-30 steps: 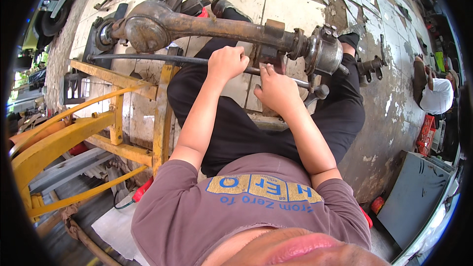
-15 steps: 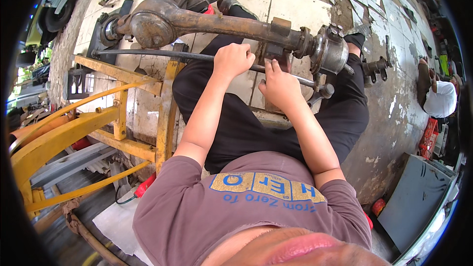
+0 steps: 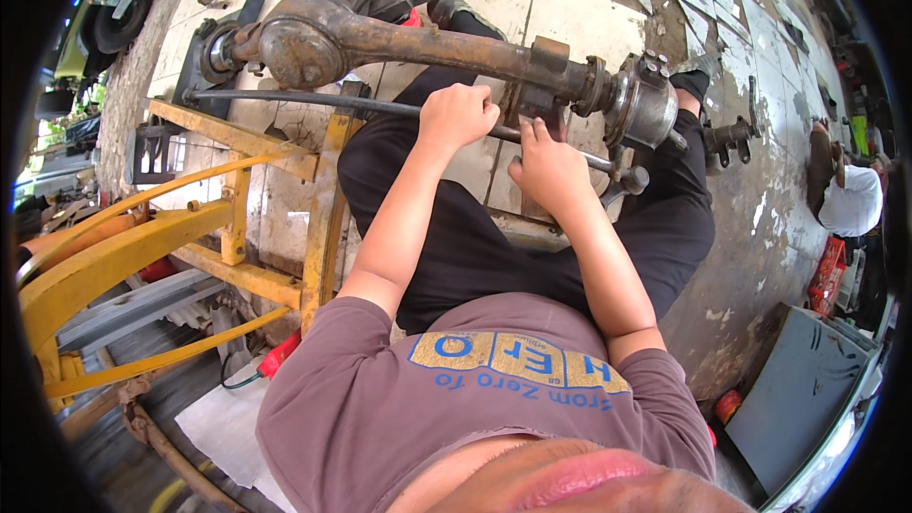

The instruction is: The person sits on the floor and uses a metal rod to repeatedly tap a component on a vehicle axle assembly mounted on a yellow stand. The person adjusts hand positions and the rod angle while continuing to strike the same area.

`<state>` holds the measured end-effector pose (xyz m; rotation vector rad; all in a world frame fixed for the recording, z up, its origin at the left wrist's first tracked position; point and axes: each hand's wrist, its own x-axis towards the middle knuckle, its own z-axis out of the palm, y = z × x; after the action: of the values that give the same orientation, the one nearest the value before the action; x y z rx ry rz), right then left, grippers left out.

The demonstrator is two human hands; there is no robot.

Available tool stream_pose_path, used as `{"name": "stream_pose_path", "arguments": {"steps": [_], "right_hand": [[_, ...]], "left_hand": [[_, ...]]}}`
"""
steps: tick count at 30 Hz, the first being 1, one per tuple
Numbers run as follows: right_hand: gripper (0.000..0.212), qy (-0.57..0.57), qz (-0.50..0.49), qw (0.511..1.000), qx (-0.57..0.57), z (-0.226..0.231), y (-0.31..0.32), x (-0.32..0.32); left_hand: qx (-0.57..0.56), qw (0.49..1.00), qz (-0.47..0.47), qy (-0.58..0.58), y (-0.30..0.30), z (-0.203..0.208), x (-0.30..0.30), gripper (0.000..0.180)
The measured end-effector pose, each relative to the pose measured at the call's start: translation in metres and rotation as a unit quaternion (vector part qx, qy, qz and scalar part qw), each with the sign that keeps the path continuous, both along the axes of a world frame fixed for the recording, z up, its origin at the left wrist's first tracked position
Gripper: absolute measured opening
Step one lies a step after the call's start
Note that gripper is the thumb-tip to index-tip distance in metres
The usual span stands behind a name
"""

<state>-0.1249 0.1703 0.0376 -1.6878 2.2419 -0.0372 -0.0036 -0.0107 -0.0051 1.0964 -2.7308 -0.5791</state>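
Observation:
A rusty vehicle axle [image 3: 442, 49] with a bulging round housing [image 3: 302, 49] lies across in front of my legs, a metal hub [image 3: 646, 100] at its right end. Along its near side runs a long dark steering rod [image 3: 285, 96], with a rounded joint [image 3: 635, 180] at the right. My left hand [image 3: 458, 118] is closed round the rod near its middle. Just right of it, my right hand [image 3: 554, 166] has two fingers stretched over the rod beside a dark bracket [image 3: 539, 103] below the axle. Its thumb is apart from them; the other fingers are partly hidden.
A yellow metal frame [image 3: 323, 218] stands close on my left. A red-handled tool [image 3: 282, 355] lies near my left sleeve. Dark metal parts [image 3: 730, 140] lie beyond my right knee. At the right are a grey metal box [image 3: 793, 399] and another person [image 3: 850, 201] in a white top.
The whole view has shifted slightly, so the axle and both hands appear a little farther right. The hands' hold on the rod looks the same.

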Motion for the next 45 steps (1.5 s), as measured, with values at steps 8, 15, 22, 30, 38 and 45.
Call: {"name": "stream_pose_path", "arguments": {"steps": [8,15,22,30,38,45], "right_hand": [[0.079,-0.010,0.006,1.000,-0.007,-0.001,-0.002,-0.004],[0.080,-0.009,0.014,1.000,0.002,-0.001,-0.002,-0.010],[0.084,-0.016,0.024,0.999,0.019,0.004,0.003,-0.006],[0.084,-0.018,0.016,1.000,0.010,0.001,-0.001,-0.002],[0.083,0.000,0.016,1.000,0.018,0.004,0.004,-0.004],[0.080,-0.005,0.013,0.999,0.029,0.012,0.003,-0.003]], "left_hand": [[0.009,1.000,0.002,-0.006,0.000,0.004,-0.001,0.023],[0.011,1.000,0.001,-0.005,-0.001,0.004,-0.003,0.024],[0.004,1.000,-0.002,-0.005,0.000,-0.001,0.000,0.024],[0.005,1.000,-0.002,-0.002,-0.001,0.001,-0.002,0.024],[0.000,1.000,-0.009,0.003,0.000,0.002,-0.001,0.023],[0.016,1.000,-0.005,-0.008,0.001,0.005,0.000,0.022]]}}
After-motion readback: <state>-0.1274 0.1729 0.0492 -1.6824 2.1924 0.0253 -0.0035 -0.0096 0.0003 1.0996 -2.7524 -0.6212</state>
